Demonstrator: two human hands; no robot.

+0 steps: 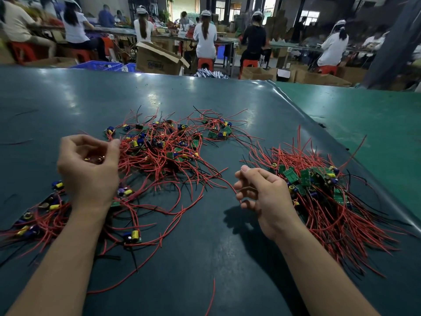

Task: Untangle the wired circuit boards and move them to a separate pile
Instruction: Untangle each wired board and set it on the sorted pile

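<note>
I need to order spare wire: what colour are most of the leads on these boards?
Red, with a few black ones mixed in; the tangled pile in the head view shows it best.

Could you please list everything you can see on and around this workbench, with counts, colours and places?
Tangled heap: one, red and black wires with green boards and blue and yellow parts, table centre.
Sorted pile: one, green boards with red wires fanned toward the near right, table right.
Loose boards: several, too tangled to count, near left.
Table mat: one, dark green, under everything.
Cardboard box: one, brown, open, behind the table.
Crates: two, blue, behind the far table edge.
Stools: several, red, at the far benches.
Workers: several, seated, backs turned, background.
Left hand: curled at the heap's left edge; grip unclear.
Right hand: pinching a red wire.
</note>
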